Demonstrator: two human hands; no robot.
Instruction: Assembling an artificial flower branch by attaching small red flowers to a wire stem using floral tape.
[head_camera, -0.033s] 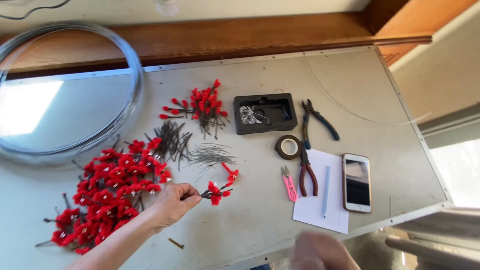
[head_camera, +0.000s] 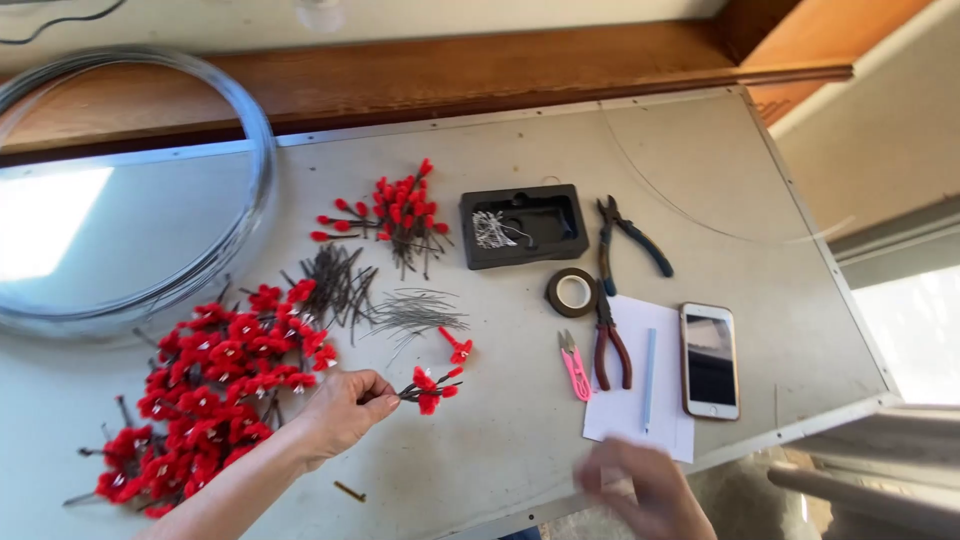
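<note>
Left hand (head_camera: 340, 410) fingers pinching red flower sprig (head_camera: 432, 385) stem, sprig lying near-horizontal, blooms pointing right, right hand (head_camera: 645, 490) blurred, grip unclear.

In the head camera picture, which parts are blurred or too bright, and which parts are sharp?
Head view: the right hand at the bottom edge is smeared by motion blur; a pale glare washes out the surface inside the wire coil, and the lower right corner is overexposed; the left hand and its red flower sprig look sharp, under soft daylight.
</note>
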